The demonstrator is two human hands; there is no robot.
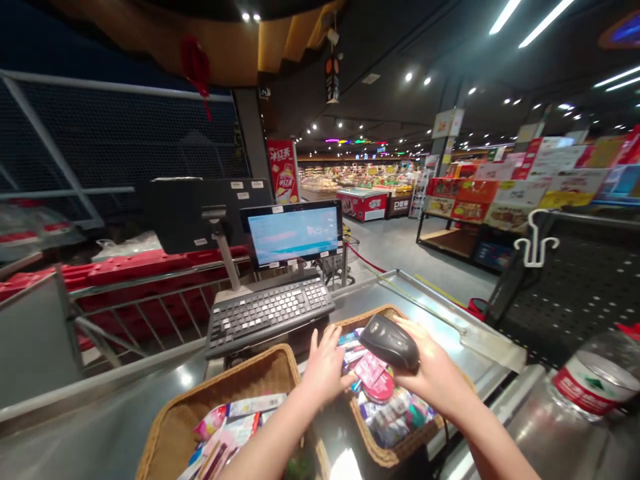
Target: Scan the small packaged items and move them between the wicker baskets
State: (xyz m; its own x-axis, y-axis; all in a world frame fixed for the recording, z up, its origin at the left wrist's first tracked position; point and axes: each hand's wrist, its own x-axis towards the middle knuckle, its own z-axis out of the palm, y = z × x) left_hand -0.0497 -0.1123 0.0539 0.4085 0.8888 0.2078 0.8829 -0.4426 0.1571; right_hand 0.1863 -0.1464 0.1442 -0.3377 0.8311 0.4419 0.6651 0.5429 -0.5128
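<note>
My right hand [425,363] is wrapped round a black handheld barcode scanner [390,340], held over the right wicker basket [377,453]. Small packaged goods fill that basket, among them a pink packet [373,373] just below the scanner. At the basket's left edge is my left hand [325,360], its fingers spread and nothing seen in them. Nearer to me, on the left, a second wicker basket [170,427] holds several wrapped items [235,433]; my left forearm covers part of it.
Behind the baskets stand a black keyboard [270,313] and a lit monitor [295,233] on the metal counter [120,393]. A large clear bottle [590,387] is at the right. A white hook [537,240] hangs on a black perforated panel [575,287]. Store shelves lie beyond.
</note>
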